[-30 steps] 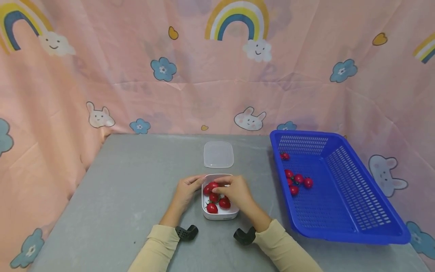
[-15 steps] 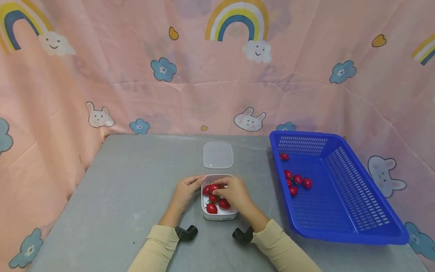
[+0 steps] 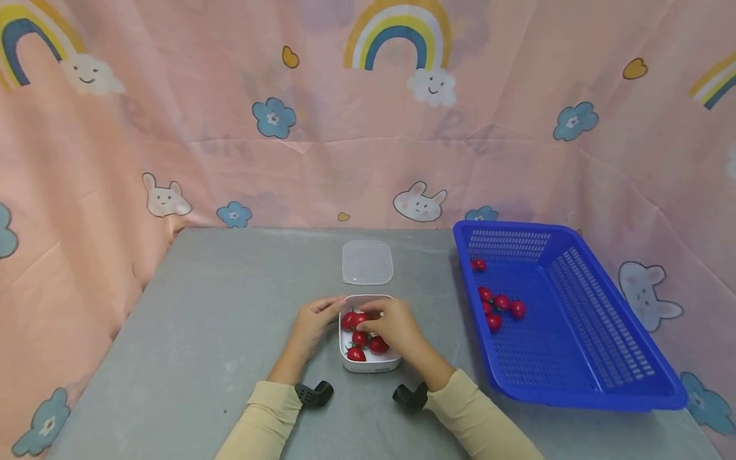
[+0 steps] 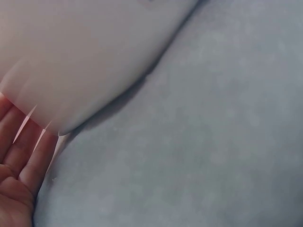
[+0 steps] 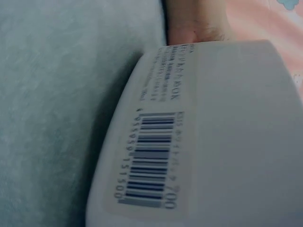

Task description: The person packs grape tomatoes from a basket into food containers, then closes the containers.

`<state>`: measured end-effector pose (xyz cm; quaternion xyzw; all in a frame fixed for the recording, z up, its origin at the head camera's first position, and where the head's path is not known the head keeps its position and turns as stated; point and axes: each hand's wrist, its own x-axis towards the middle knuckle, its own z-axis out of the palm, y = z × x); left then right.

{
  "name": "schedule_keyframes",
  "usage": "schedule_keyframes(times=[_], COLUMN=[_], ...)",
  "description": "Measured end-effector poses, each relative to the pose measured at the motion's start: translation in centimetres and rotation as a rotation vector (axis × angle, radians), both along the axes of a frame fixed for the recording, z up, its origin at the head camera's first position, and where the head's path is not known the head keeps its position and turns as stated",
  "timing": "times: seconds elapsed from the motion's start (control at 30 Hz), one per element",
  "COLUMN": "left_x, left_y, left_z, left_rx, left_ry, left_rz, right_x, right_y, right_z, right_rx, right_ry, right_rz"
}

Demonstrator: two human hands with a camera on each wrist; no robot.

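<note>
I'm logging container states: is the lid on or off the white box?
Off: the lid lies on the table beyond the white box, whose open top shows tomatoes inside.

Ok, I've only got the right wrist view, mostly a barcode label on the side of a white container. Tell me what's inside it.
Observer: The head view shows red tomatoes inside the white container.

Operator: Now give me the right hand; I can't see it.

Observer: The right hand is over the right side of the white container, touching or nearly touching a tomato; I can't tell whether it grips one.

Operator: Right, report what lies just beyond the white container, away from the person.

Observer: A translucent lid lies flat on the table there, apart from the white container.
</note>
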<state>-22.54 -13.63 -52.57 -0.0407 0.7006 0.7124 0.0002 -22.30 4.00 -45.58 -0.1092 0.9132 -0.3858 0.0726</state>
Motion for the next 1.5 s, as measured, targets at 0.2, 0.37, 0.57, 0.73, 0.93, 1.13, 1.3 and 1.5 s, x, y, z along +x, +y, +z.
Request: schedule_keyframes(times=[0.2,0.37,0.57,0.73,0.93,1.13,1.3,1.5], left_x=[0.2,0.3,0.1,0.0,-0.2,-0.3,-0.4,-0.1], left_y=[0.0,0.1,0.2,0.1,-0.1,-0.3,-0.4,-0.1], left_z=[-0.1,-0.4,-0.5,-0.4,-0.3,-0.1,-0.2,-0.1], left_rx=[0.006,0.021,0.045,0.022,0.024,0.013,0.004,-0.015], left_ry=[-0.006,-0.006,-0.015,-0.021,-0.012,0.0,-0.01,-0.003], left_rz=[-0.005,0.001,0.008,-0.001,0.001,0.002,0.003,-0.003], right_x=[0.5,2.3,2.0,-0.7,-4.8,-7.8,-9.5,-11.0], right_y=[0.4,1.7,4.6,8.1,12.5,16.1,17.8,19.3], right_z=[2.0,7.0,11.3,12.4,12.1,10.0,7.8,5.7], right_rx=[-0.13,-0.144,-0.124,-0.177,-0.116,-0.132,-0.259,-0.408], right_ry=[-0.071,0.069,0.172,0.117,0.038,0.007,-0.075,-0.161], right_rz=[-0.042,0.005,0.006,-0.104,-0.205,-0.271,-0.302,-0.361])
